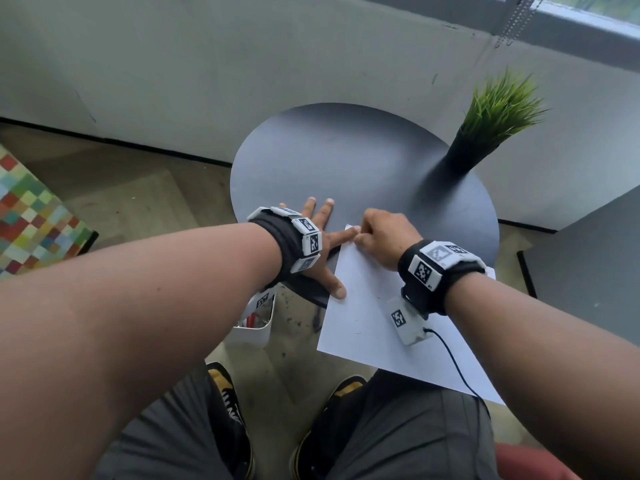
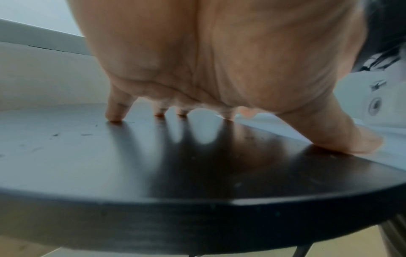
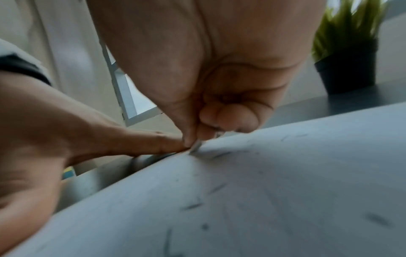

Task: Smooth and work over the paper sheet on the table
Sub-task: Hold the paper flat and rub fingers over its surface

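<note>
A white paper sheet [image 1: 363,306] lies on the near right part of a round dark table [image 1: 346,161], and its near end hangs over the table's edge. My left hand [image 1: 330,251] is spread flat. Its thumb presses the sheet's left edge, its index finger reaches the far corner, and the other fingers rest on bare table [image 2: 131,165]. My right hand [image 1: 384,233] is curled at that far corner. In the right wrist view its thumb and forefinger [image 3: 193,137] pinch the lifted tip of the paper sheet [image 3: 285,182], right beside the left index finger [image 3: 140,142].
A green plant in a black pot [image 1: 485,133] stands at the table's far right. A grey wall runs behind the table. On the floor to the left are a white bin [image 1: 252,327] and a multicoloured chequered item [image 1: 27,209]. My knees and shoes are below.
</note>
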